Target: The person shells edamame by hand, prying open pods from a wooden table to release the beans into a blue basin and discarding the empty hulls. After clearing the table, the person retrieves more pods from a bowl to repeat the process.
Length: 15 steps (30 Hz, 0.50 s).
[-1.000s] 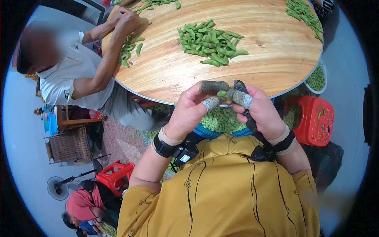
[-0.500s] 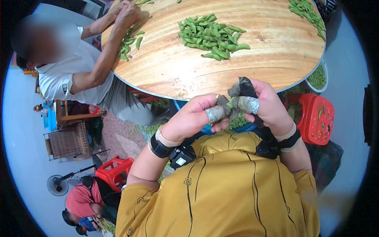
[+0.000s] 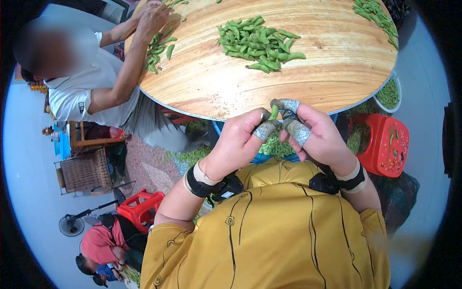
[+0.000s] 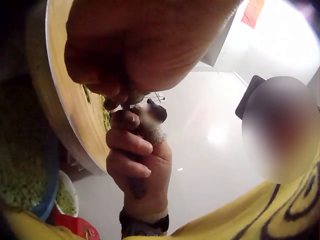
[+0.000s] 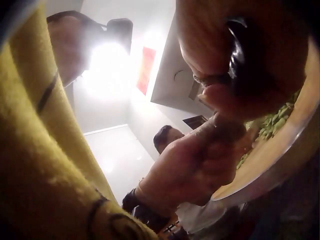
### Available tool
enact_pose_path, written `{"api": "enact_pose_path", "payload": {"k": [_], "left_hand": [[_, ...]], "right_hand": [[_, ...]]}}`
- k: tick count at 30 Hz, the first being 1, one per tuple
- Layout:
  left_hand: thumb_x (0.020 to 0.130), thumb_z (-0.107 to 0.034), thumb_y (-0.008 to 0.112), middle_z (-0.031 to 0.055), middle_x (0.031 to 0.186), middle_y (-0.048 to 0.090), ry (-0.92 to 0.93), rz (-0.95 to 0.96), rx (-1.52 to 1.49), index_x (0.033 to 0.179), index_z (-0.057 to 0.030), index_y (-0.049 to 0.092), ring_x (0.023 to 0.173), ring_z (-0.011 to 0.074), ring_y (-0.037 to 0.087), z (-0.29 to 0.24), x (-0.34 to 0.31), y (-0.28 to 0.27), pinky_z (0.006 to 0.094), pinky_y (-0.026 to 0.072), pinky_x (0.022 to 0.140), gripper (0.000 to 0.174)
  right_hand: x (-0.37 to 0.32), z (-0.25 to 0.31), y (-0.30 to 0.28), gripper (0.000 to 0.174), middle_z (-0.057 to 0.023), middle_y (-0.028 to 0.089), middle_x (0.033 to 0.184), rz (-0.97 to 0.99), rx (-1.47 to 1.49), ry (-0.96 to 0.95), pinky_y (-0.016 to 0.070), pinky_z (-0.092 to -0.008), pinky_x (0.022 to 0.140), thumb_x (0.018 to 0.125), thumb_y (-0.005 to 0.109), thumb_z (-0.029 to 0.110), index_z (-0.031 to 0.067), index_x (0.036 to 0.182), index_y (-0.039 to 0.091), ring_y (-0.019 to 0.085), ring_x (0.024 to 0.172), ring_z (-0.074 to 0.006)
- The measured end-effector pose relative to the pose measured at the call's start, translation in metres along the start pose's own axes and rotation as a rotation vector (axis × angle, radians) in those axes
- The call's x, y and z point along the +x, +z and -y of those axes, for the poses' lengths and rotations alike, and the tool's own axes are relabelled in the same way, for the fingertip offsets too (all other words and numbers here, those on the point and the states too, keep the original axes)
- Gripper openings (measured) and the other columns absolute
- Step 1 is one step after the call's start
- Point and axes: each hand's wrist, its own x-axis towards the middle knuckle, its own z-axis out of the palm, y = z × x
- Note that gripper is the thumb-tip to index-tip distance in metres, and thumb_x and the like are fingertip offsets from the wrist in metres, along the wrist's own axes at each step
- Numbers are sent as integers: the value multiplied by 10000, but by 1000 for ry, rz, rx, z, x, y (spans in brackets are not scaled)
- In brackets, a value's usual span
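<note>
In the head view my left hand (image 3: 239, 136) pinches a green soybean pod (image 3: 274, 112) upright between thumb and forefinger. My right hand (image 3: 318, 131) meets it from the other side, its forefinger curled over the pod's top and its thumb close beside the left thumb. Grey and black wrappings cover the thumbs and forefingers. Below the hands, shelled green beans (image 3: 277, 146) lie in a blue basin (image 3: 260, 157), partly hidden by the hands. Both wrist views show the fingertips meeting; the pod is hidden there.
A pile of pods (image 3: 260, 43) lies on the round wooden table (image 3: 202, 86). A person (image 3: 96, 79) works at the left side over more pods. On the right stand a red stool (image 3: 387, 144) and a white tub (image 3: 397, 98) of green beans.
My hands first came closer together around a pod, then shifted slightly. A green pod now stands upright above my left thumb, and my right forefinger has swung over towards it.
</note>
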Motion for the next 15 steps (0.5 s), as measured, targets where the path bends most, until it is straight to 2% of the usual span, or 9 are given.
{"api": "enact_pose_path", "payload": {"k": [1, 3, 7, 10, 12, 13, 15], "left_hand": [[885, -74, 557, 39, 682, 543, 2, 0, 0, 943, -22, 594, 610, 121, 518, 0, 0, -1, 259, 429, 561, 86], [856, -71, 578, 109, 670, 549, 71, 0, 168, 894, -14, 592, 591, 207, 548, -2, 1, -3, 299, 447, 561, 70], [843, -74, 586, 146, 664, 549, 144, 23, 311, 856, -10, 590, 581, 262, 553, -5, -1, -8, 319, 448, 552, 66], [850, -78, 580, 133, 656, 537, 115, 16, 224, 860, -12, 592, 576, 241, 538, -3, -2, -10, 308, 441, 554, 68], [865, -87, 574, 98, 659, 535, -47, 61, -67, 883, -13, 601, 590, 180, 518, -8, -2, -12, 288, 433, 567, 81], [865, -87, 574, 98, 659, 535, -50, 61, -67, 883, -13, 601, 590, 180, 518, -5, -2, -12, 288, 433, 567, 81], [884, -94, 567, 38, 675, 530, -16, 81, -84, 910, -17, 610, 629, 107, 484, 2, -3, -10, 262, 420, 579, 92]], "right_hand": [[0, 0, -1, 368, -19, 604, 830, 14, 20, 6, 393, -176, 413, 912, 452, 38, 49, 1279, 483, 479, 527, -33], [3, 3, -4, 356, -15, 601, 818, 25, 51, 54, 391, -173, 412, 912, 456, 39, 52, 1265, 501, 476, 528, -29], [3, 8, -2, 320, -6, 588, 781, 42, 136, 155, 380, -167, 407, 925, 472, 63, 64, 1237, 539, 460, 523, -22], [2, 12, -1, 311, -3, 577, 769, 62, 239, 203, 376, -165, 404, 944, 476, 97, 66, 1248, 531, 448, 516, -23], [1, 15, 0, 308, -4, 575, 766, 74, 255, 195, 375, -165, 404, 948, 481, 109, 67, 1248, 531, 445, 514, -24], [0, 15, 0, 305, -5, 573, 764, 85, 272, 187, 375, -165, 403, 952, 485, 122, 68, 1248, 532, 441, 511, -25], [1, 11, 0, 307, -7, 573, 764, 79, 242, 184, 375, -166, 404, 951, 485, 120, 70, 1251, 530, 441, 512, -25]]}}
